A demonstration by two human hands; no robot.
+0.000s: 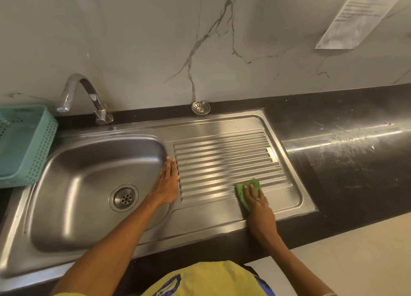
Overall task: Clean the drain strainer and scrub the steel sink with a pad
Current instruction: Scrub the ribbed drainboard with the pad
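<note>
Scrubbing is in hand: the right hand (255,199) presses flat fingers on the green scouring pad (247,192) at the ribbed drainboard's (222,157) near corner, while the left hand (168,184) rests open beside the basin (89,184). The drain strainer (200,107) sits beyond both hands on the tabletop (344,162); next, I judge, firm strokes along the ribs

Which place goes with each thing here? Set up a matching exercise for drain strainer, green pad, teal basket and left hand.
Things:
1. drain strainer
2. green pad
3. teal basket
4. left hand

Places:
A. flat between bowl and ribbed drainboard
B. on the dark counter by the wall
C. left of the sink bowl
D. under the right hand

Pairs: 1-B, 2-D, 3-C, 4-A
</note>
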